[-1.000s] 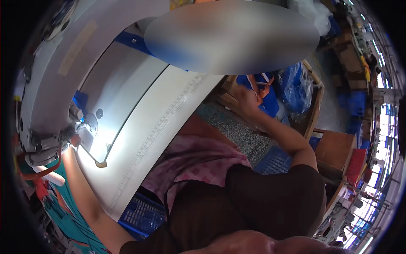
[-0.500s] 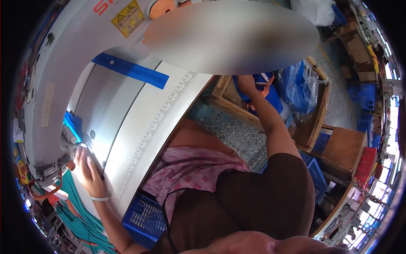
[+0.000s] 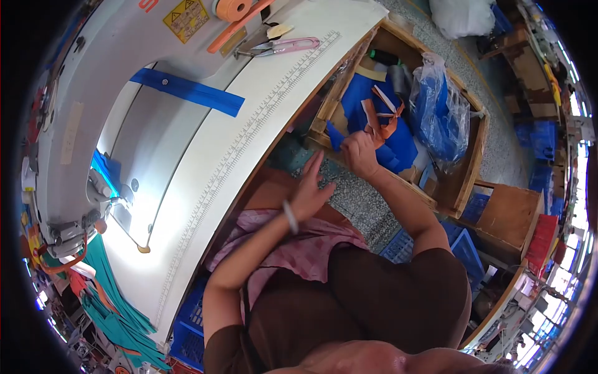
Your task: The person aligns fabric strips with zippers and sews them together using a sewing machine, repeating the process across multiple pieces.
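My right hand point(image 3: 361, 154) is closed at the near side of a wooden tray point(image 3: 398, 43), its fingers pinching a small blue fabric piece point(image 3: 334, 135). Just left of it, over my lap, my left hand point(image 3: 309, 192) has its fingers stretched out and holds nothing. Blue fabric pieces point(image 3: 398, 146) and orange strips point(image 3: 389, 128) lie in the tray beyond my right hand. A blue zipper-like strip point(image 3: 187, 93) lies across the bed of the sewing machine point(image 3: 68, 137).
Pink-handled thread snips point(image 3: 299, 44) rest on the white table point(image 3: 212, 181), which has a printed ruler. An orange tape roll point(image 3: 233, 7) sits by the machine. Teal strips point(image 3: 118, 299) hang at the table's left end. A plastic bag of blue pieces point(image 3: 439, 118) is in the tray.
My left hand has moved from beside the machine's needle area to over my lap, near my right hand. My right hand has drawn back toward me with a small blue fabric piece.
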`<state>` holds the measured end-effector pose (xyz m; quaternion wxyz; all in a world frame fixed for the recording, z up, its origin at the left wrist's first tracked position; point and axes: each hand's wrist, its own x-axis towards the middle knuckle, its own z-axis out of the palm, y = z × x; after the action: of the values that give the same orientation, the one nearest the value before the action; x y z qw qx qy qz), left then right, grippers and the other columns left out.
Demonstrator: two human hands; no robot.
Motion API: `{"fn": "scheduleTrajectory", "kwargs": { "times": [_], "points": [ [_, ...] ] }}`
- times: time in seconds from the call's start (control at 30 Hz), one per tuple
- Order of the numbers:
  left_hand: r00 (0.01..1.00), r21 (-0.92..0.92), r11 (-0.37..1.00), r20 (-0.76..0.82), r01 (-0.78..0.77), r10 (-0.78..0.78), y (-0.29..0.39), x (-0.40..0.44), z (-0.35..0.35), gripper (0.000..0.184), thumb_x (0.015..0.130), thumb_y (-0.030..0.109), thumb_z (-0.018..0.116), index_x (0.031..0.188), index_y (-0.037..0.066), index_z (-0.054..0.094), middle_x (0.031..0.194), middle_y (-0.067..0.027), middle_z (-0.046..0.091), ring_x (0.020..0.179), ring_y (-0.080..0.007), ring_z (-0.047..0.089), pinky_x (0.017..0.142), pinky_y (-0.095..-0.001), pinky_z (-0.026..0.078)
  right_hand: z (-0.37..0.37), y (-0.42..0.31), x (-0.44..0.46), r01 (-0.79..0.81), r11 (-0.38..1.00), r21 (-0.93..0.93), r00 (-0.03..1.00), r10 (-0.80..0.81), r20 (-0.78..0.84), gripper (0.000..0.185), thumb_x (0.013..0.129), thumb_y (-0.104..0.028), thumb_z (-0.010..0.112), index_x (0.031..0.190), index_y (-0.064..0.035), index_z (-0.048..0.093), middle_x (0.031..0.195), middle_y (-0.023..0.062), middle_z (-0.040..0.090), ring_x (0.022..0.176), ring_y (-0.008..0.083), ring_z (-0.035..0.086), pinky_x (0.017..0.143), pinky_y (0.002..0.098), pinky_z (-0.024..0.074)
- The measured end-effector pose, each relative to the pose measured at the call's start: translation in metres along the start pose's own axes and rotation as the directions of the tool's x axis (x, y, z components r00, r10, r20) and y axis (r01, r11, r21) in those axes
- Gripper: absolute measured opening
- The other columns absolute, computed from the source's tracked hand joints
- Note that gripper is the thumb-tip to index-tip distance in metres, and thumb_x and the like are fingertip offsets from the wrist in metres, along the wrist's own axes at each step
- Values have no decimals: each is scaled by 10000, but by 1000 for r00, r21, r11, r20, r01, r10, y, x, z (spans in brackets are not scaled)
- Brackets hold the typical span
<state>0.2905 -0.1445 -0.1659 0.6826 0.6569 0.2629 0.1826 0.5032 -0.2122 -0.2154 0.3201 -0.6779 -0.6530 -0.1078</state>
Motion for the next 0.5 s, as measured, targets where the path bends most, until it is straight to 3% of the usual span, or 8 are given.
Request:
{"fn": "scheduleTrajectory", "kwargs": {
  "times": [0.07,0.13,0.17,0.3,0.33,0.37,0.47,0.5],
  "points": [
    [995,-131,986,36,101,-97,-27,33,21,653,910,17,656,1525,5,436,1502,-123,518,1232,-225,580,1019,-248,452,-8,-6,-5,6,999,-43,1000,-5,21,201,873,-141,688,1017,-60,573,957,118,572,831,307,542,742,393,447],
    [978,-544,813,136,206,-157,-32,51,35,512,950,22,627,1449,-20,517,1404,-116,613,1207,-211,611,1010,-244,461,-14,-10,-11,3,996,-84,999,1,44,242,859,-141,707,1045,-54,579,981,119,585,859,319,553,759,393,459],
    [979,-546,813,137,204,-154,-31,52,36,512,950,22,627,1449,-20,517,1404,-116,613,1207,-211,611,1010,-244,461,-15,-9,-11,4,996,-87,999,0,44,242,859,-141,707,1045,-54,579,981,119,585,859,319,553,759,393,459],
    [931,-378,881,-111,284,-347,-29,54,32,375,928,-24,602,1300,-15,643,1162,-115,737,979,-201,675,912,-250,498,-10,-9,-7,-309,904,296,947,321,6,341,817,-131,743,1104,-25,592,1002,129,618,891,341,597,792,396,488],
    [932,-377,882,-114,281,-345,-25,52,30,375,928,-24,602,1300,-15,643,1162,-115,737,979,-201,675,912,-250,498,-10,5,-12,-421,873,244,905,388,174,330,814,-126,746,1098,-24,613,998,133,640,892,337,618,801,395,499],
    [964,-316,935,-153,163,-219,-18,45,27,338,942,-21,591,1276,-24,647,1168,-123,738,1000,-204,681,924,-257,502,-12,24,-25,-521,836,174,830,448,332,319,810,-120,749,1091,-23,634,993,137,661,893,334,640,810,393,511],
    [957,-97,972,-223,-213,187,23,17,9,244,987,-12,556,1203,-54,660,1185,-146,741,1060,-213,696,961,-279,514,-16,69,-58,-505,858,93,796,421,435,141,842,-58,676,975,-11,679,933,121,692,789,289,635,767,377,509],
    [949,-38,962,-183,-269,258,50,2,-5,239,988,-3,563,1200,-59,656,1191,-158,739,1053,-226,703,958,-282,519,-19,77,-62,-625,771,119,708,497,503,104,852,-54,670,945,-9,686,902,110,690,764,278,632,746,372,508]
  ]
}}
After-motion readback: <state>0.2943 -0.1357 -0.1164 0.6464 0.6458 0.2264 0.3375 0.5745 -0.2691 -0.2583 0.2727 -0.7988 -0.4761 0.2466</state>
